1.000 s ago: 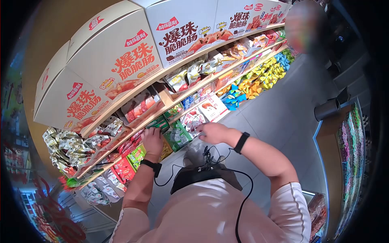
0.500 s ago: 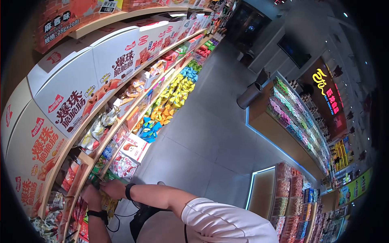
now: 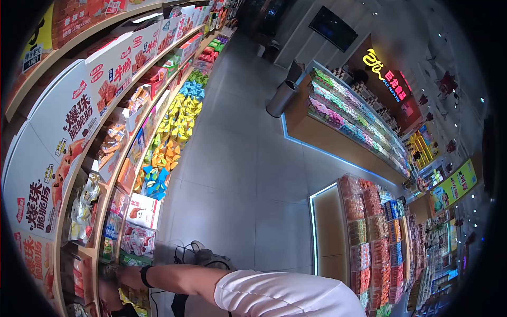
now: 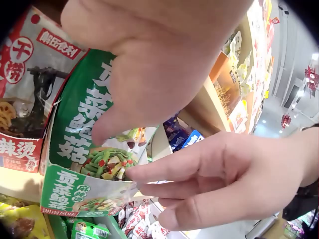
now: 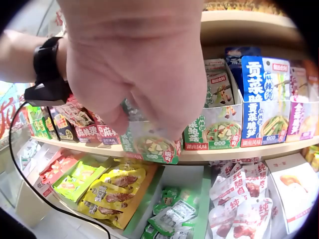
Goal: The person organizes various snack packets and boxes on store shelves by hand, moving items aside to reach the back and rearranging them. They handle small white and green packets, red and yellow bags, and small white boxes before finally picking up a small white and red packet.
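Note:
A green-fronted display box (image 4: 60, 191) holds a green vegetable snack pouch (image 4: 75, 117). My left hand (image 4: 154, 74) is over this pouch in the left wrist view, thumb pointing down across its front; its other fingers are mostly hidden, so I cannot tell if they grip. From the right my right hand (image 4: 224, 174) reaches in with fingers nearly straight, index fingertip at the box's right edge and thumb apart below. In the right wrist view my right hand (image 5: 139, 84) covers much of the box (image 5: 149, 144), which overlaps the shelf's front edge.
Beside the box stand a red-and-white noodle-type pouch (image 4: 35, 74) and a blue snack box (image 5: 254, 109). A lower shelf carries yellow packs (image 5: 114, 194) and a bin of green packets (image 5: 172, 211). A black cable (image 5: 37, 186) hangs at left. A grey floor aisle (image 3: 227, 174) runs alongside.
The head view has swung right and up towards the aisle, so both hands now sit at its lower left. My right hand has come across to the left, close to my left hand.

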Tool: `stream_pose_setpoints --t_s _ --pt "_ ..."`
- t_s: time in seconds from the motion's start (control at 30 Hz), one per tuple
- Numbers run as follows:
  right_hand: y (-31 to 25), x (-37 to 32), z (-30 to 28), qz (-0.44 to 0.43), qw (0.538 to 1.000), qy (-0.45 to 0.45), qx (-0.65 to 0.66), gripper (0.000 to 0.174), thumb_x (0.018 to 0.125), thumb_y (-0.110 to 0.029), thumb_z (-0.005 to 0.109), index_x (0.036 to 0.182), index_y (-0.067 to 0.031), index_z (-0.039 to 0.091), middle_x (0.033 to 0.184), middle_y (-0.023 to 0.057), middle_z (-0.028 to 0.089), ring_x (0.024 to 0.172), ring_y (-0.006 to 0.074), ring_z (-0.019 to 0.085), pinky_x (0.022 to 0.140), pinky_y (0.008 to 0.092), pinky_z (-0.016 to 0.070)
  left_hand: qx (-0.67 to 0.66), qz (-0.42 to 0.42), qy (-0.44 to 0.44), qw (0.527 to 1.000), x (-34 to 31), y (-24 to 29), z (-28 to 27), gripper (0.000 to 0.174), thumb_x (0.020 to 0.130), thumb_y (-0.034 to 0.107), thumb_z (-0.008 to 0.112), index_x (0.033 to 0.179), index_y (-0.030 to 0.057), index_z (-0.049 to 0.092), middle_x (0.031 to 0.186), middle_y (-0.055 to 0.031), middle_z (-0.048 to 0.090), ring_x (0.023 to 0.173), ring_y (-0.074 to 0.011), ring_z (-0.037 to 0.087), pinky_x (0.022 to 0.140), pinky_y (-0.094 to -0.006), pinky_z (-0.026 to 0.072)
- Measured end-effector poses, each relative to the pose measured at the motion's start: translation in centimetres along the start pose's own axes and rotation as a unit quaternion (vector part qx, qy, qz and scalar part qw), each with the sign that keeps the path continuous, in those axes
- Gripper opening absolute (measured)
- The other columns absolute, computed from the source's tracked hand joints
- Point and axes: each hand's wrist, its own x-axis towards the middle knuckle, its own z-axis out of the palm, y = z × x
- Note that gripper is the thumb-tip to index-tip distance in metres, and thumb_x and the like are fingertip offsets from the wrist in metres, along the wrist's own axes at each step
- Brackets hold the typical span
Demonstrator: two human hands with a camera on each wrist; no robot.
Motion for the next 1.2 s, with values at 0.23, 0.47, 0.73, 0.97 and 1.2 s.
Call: stream_pose_setpoints --t_s 0.23,0.47,0.73,0.97,1.2 --pt "-0.3 -0.9 -0.8 0.083 0.944 0.075 0.31 0.04 0.097 -0.02 0.043 0.132 -0.001 0.045 0.106 0.0267 0.063 0.091 0.0413 0.065 0.078 0.046 0.0534 -0.033 -0.103 -0.174 0.979 -0.8 2.9 -5.6 0.036 0.084 0.021 0.065 0.116 0.0061 0.063 0.099 -0.022 0.068 0.089 -0.0399 0.066 0.068 -0.0469 0.0523" --pt "1.2 1.1 -0.4 0.003 0.975 0.221 0.001 0.05 0.083 -0.03 0.069 0.123 -0.0092 0.048 0.117 0.0235 0.049 0.082 0.0416 0.064 0.069 0.0475 0.0553 -0.06 -0.054 -0.094 0.992 -0.1 1.7 -5.0 0.063 0.073 0.009 0.067 0.133 0.0037 0.05 0.123 -0.0251 0.058 0.116 -0.0379 0.055 0.096 -0.0442 0.0466" --pt "0.1 3.6 -2.0 0.048 0.988 0.141 -0.034 0.05 0.09 -0.033 0.063 0.129 -0.0062 0.046 0.122 0.0241 0.048 0.087 0.0413 0.064 0.074 0.047 0.0551 -0.071 -0.06 -0.071 0.993 -1.0 2.5 -5.4 0.059 0.082 0.018 0.065 0.134 -0.0007 0.046 0.12 -0.0272 0.057 0.113 -0.0405 0.056 0.093 -0.0439 0.0469" --pt "0.2 5.7 -0.3 0.046 0.949 0.305 -0.069 0.041 0.08 -0.025 0.071 0.111 -0.0017 0.056 0.106 0.0165 0.057 0.093 0.0347 0.062 0.077 0.044 0.0533 0.086 0.008 0.004 0.996 -4.8 3.9 -4.2 0.057 0.081 0.021 0.062 0.13 -0.0052 0.05 0.137 -0.0251 0.046 0.13 -0.0412 0.04 0.108 -0.057 0.0267" --pt "0.6 5.8 -0.4 0.064 0.956 0.266 -0.109 0.033 0.081 -0.024 0.067 0.104 -0.001 0.058 0.102 0.0179 0.059 0.093 0.0343 0.063 0.077 0.0454 0.0534 0.125 -0.023 -0.085 0.988 -3.1 4.4 -3.1 0.061 0.082 0.032 0.059 0.132 -0.0013 0.052 0.141 -0.0264 0.043 0.134 -0.0404 0.038 0.11 -0.0551 0.0252"
